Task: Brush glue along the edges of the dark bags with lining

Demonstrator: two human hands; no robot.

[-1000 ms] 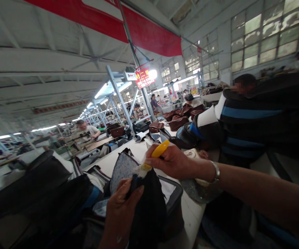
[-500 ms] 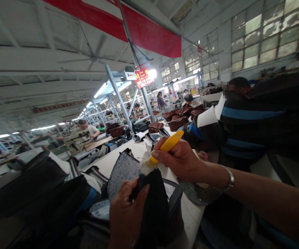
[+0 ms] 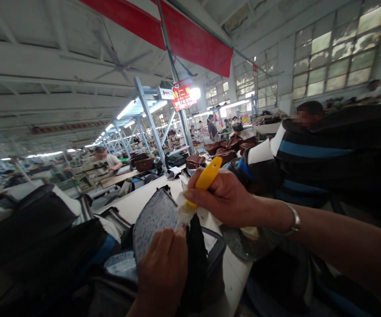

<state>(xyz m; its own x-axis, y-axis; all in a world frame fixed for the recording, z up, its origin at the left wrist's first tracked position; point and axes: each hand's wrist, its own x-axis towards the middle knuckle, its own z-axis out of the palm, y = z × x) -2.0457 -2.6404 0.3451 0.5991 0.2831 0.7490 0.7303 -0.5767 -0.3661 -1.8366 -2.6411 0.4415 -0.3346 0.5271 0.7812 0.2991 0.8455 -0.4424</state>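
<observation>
My right hand (image 3: 225,196) is closed around the yellow handle of a brush (image 3: 206,178). The brush's pale bristles (image 3: 184,215) rest at the top edge of a dark bag piece (image 3: 195,259) with a blue-and-white patterned lining (image 3: 152,211). My left hand (image 3: 164,264) pinches that edge just below the bristles; its fingertips are partly hidden. Beneath my right wrist sits a dark, crusted bowl (image 3: 239,244) with something pale inside.
Black bag pieces with blue bands are piled at left (image 3: 45,229) and right (image 3: 316,149). Brown bags (image 3: 230,147) lie farther along the white table (image 3: 137,193). Several people work in the background, one person (image 3: 108,159) at a bench on the left.
My left hand has turned, its fingers now curled over the edge with the knuckles up. The brush is slightly left and lower, its handle more upright. The view has shifted a little.
</observation>
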